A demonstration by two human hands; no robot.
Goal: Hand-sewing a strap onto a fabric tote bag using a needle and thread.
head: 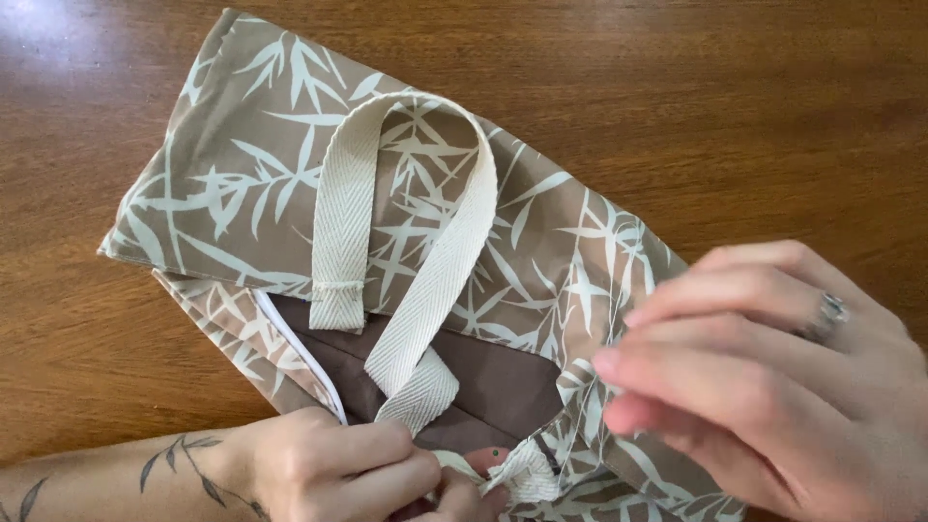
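Tan leaf-print cloth tote bag [290,193] lies on my brown wooden table [735,106]; left hand [348,469] pinches its mouth hem, right hand [773,377], fingers extended, seemingly grips the side edge.

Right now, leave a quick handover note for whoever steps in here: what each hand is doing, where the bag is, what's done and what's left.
Left hand: closed, fingers pinching the near edge of the bag's opening, beside the end of a cream webbing handle.
Right hand: fingers extended, resting on the right side of the bag; whether they grip the fabric can't be told. A ring is on one finger.
Tote bag: tan with a pale leaf print, lying flat on the wooden table, mouth toward the person, brown lining showing.
One cream handle is looped up over the bag.
Done: bag laid flat, mouth parted.
Left: both hands are at the opening; nothing is inside that shows.
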